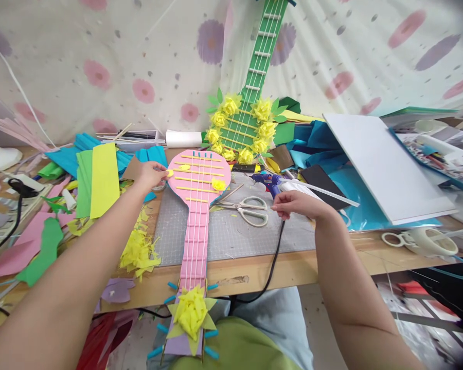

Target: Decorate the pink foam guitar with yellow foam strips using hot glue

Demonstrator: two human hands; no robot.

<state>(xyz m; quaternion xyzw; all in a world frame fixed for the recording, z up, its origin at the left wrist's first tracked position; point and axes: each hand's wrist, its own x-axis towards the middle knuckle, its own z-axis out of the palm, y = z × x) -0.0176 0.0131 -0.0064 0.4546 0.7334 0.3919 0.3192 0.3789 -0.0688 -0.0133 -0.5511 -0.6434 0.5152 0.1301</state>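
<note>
The pink paper guitar [198,205] lies on the grey mat [239,236] in the middle of the counter [254,272]. Its round body points to the back edge. Its neck runs to the front edge and sticks out over it, with a big yellow flower [192,311] on the end.

Our left hand [150,174] is at the left rim of the round body. Its fingers are pinched shut on a little yellow bit [170,173] that touches the pink paper. A small yellow flower [218,184] sits on the other side of the body. We think we are sticking yellow bits around the body, and this one is just going on.

Our right hand [297,204] is to the right of the guitar, just beside the blue glue gun [268,181]. Its fingers are close together where the black cord [275,252] leaves the gun. We cannot tell if they grip it. The scissors [247,209] lie between the guitar and this hand.

The next move needs a steady guitar, since half of it hangs off the counter. It also needs care with the glue gun tip and the cord.

Further out, yellow scraps [139,252] lie left of the mat. A green guitar [250,103] stands at the back edge. A white board [386,169] lies toward the right edge.
</note>
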